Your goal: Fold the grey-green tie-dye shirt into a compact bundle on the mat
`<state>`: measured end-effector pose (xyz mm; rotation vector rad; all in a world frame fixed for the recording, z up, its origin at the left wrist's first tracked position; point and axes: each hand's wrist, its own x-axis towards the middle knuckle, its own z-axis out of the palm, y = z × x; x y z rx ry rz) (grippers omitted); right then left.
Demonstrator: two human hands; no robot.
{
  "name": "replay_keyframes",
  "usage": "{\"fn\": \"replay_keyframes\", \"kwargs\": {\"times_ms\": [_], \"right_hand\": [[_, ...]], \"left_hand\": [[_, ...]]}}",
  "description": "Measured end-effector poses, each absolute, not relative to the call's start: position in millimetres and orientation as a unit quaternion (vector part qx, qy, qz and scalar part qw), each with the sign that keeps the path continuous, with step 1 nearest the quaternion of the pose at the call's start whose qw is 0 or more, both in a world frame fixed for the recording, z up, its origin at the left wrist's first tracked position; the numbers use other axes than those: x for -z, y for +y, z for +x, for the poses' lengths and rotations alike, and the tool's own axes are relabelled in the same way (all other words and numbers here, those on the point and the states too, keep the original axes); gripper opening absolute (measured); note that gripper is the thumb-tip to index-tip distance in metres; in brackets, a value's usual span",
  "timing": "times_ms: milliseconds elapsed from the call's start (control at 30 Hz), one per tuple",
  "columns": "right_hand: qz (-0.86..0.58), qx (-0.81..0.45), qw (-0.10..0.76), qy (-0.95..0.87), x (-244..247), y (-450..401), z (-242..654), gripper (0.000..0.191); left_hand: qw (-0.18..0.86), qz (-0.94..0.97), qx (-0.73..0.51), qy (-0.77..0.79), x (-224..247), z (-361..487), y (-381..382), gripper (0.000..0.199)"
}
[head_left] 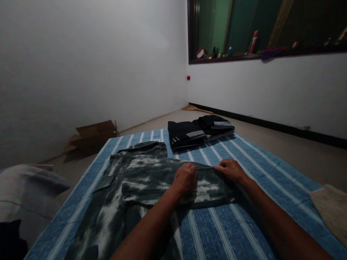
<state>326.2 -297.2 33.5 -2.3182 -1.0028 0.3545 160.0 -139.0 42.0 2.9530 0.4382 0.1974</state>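
A dark green and white tie-dye garment (146, 169) lies spread on a blue striped cloth (200, 231). It has a flapped pocket on the left, and a long sleeve or leg stretches across to the right. My left hand (186, 177) is closed over the middle of that stretch, fingers curled on the fabric. Further right, my right hand (231, 170) pinches its upper edge close to the cuffed end. My forearms cover part of the garment's lower area.
Folded black and grey clothes (189, 135) lie at the cloth's far end. An open cardboard box (94, 137) sits on the floor at left, near bunched pale fabric (29, 191). A beige cloth (329, 207) lies at right. Small items line the window sill (230, 57).
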Motion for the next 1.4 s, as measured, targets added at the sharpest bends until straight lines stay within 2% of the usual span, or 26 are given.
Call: {"fn": "replay_keyframes", "kwargs": {"times_ms": [100, 200, 367, 600, 767, 933, 1033, 1400], "right_hand": [[-0.866, -0.106, 0.297, -0.388, -36, -299, 323, 0.026], [-0.867, -0.084, 0.293, -0.394, -36, -300, 321, 0.027], [-0.857, -0.092, 0.314, -0.398, -35, -303, 321, 0.025], [-0.859, -0.104, 0.312, -0.392, -34, -304, 321, 0.019], [-0.876, -0.133, 0.217, -0.41, -45, -296, 328, 0.018], [-0.891, -0.136, 0.108, -0.419, -58, -275, 330, 0.044], [-0.888, -0.159, 0.079, -0.424, -59, -266, 328, 0.046], [-0.88, -0.186, 0.164, -0.406, -39, -274, 332, 0.029]], "left_hand": [[0.074, 0.984, -0.09, 0.133, -42, 185, -137, 0.025], [0.102, 0.988, -0.064, 0.094, -47, 205, -135, 0.027], [0.162, 0.985, 0.008, 0.058, -53, 222, -126, 0.021], [0.166, 0.984, -0.005, 0.071, -39, 225, -122, 0.022], [0.153, 0.984, -0.029, 0.082, -29, 224, -129, 0.022], [0.143, 0.984, -0.04, 0.097, -25, 222, -133, 0.027], [0.149, 0.983, -0.036, 0.101, -24, 223, -132, 0.024], [0.201, 0.974, -0.007, 0.1, -33, 232, -122, 0.022]]}}
